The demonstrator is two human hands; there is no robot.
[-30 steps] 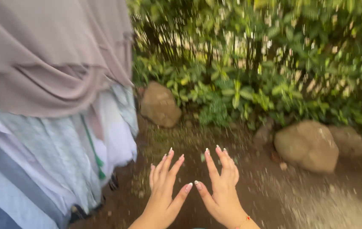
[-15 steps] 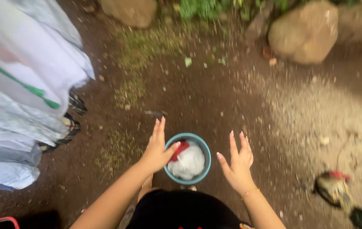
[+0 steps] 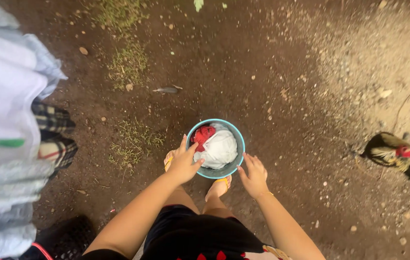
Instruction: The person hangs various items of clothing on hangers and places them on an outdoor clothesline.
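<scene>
Hands reach down to the blue bucket at lower centre of the frame, between the feet. It holds a white cloth and a red cloth. Left hand lies open on the rim, and right hand is open just beside it; neither grips anything. Lifting would need fingers closed on the rim. Both hands are lower and closer to the bucket than before.

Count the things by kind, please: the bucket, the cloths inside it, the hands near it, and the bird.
Bucket, teal: 1
Cloths inside: 2, red cloth and white cloth
Hands at the rim: 2, left hand and right hand
Rooster: 1
Total: 6
</scene>
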